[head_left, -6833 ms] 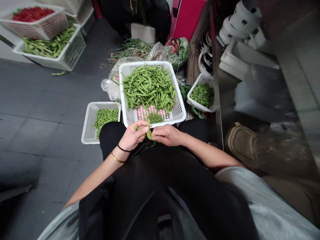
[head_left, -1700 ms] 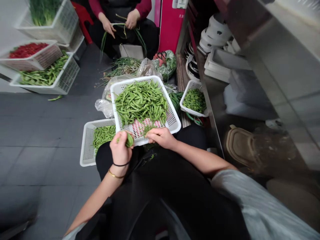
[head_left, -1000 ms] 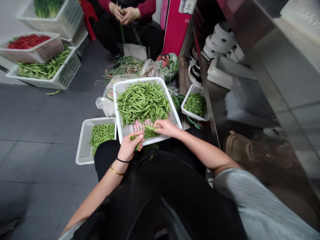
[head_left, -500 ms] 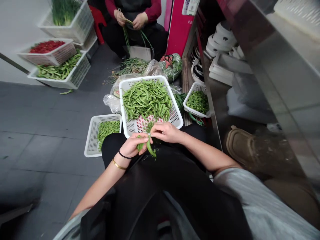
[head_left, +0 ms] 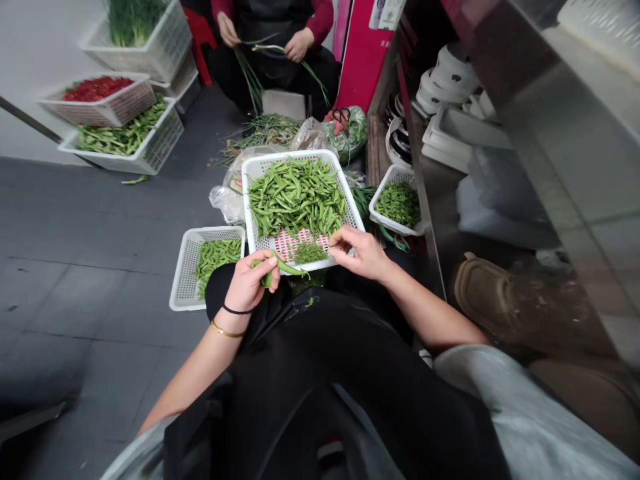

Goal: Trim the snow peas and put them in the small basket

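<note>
My left hand is closed around a few green pea pods, one of which points out to the right past the fingertips. My right hand hovers by the near right corner of a white perforated basket, thumb and fingers drawn together; anything pinched there is too small to make out. Inside that basket lies a big heap of pea pods, with a small pile of green trimmings at its near side. A smaller white basket with more pods stands left of my knee.
Across from me a person's hands hold long green stalks. Stacked crates of vegetables stand at the far left. A basket of leafy greens sits at right, beside a metal counter. Red-handled scissors rest on a bag.
My hands have separated: the right moved away to the right, over the basket's corner, and the left shifted left, keeping the pods. The other person's hands have spread apart.
</note>
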